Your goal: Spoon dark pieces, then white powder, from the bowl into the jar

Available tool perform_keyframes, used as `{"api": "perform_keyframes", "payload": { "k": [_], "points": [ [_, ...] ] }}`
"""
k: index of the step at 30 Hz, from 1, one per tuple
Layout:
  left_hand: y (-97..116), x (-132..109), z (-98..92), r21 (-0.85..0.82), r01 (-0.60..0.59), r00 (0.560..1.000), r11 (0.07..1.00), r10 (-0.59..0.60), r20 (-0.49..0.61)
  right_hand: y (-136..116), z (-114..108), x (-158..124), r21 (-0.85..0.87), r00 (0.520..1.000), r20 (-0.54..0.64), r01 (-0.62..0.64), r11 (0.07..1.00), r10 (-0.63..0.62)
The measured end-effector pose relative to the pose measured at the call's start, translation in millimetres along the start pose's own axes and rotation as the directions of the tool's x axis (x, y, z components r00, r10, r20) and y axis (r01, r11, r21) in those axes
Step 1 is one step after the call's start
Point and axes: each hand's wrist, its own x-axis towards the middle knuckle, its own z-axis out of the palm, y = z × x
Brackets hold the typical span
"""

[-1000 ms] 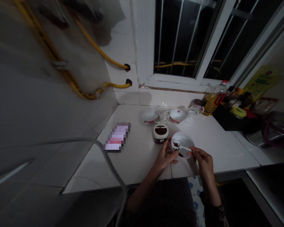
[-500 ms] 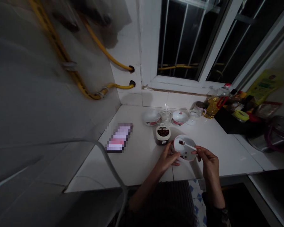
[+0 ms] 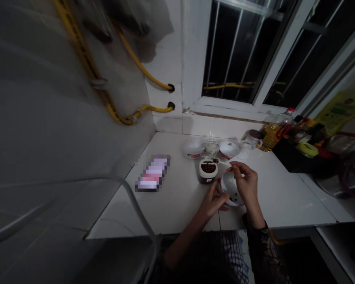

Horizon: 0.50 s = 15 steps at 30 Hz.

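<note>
My left hand (image 3: pixel 213 200) holds the rim of a small white bowl (image 3: pixel 228 188) with a red edge, which is tipped toward me on the white counter (image 3: pixel 177 197). My right hand (image 3: pixel 245 180) reaches over the bowl and pinches a white spoon (image 3: pixel 220 161). The spoon's head carries dark red bits and hovers just above an open jar (image 3: pixel 208 170) of dark red pieces, behind the bowl. A few dark bits lie in the bowl.
Behind the jar stand two white bowls (image 3: pixel 193 149) (image 3: pixel 229 149) and a glass (image 3: pixel 211 147). A phone (image 3: pixel 153 172) lies to the left. An oil bottle (image 3: pixel 274 131), jars and packets crowd the right, by a metal pot (image 3: pixel 343 177). Yellow hoses (image 3: pixel 136 65) run along the wall. A grey tube (image 3: pixel 136 205) crosses the foreground.
My right hand has moved from the bowl's right side forward over it, carrying the loaded spoon from the bowl to above the jar. The bowl has tipped more toward me.
</note>
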Motion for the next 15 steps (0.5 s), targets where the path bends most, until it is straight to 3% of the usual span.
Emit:
{"api": "perform_keyframes", "payload": {
  "k": [6,11,15],
  "points": [
    [-1.6,0.3,-0.9,-0.017,0.006,1.0,1.0,-0.006,0.002,1.5,8.0,2.1,-0.34,0.943,0.115,0.333,0.879,-0.312],
    [2.8,-2.0,2.4,-0.003,-0.007,1.0,1.0,0.007,-0.003,0.9,10.4,1.5,-0.418,0.845,0.249,0.535,0.734,-0.474],
    [3.3,-3.0,2.7,-0.004,-0.012,1.0,1.0,0.012,-0.023,-2.1,10.2,1.7,-0.434,0.79,0.302,0.613,0.661,-0.534]
  ]
}}
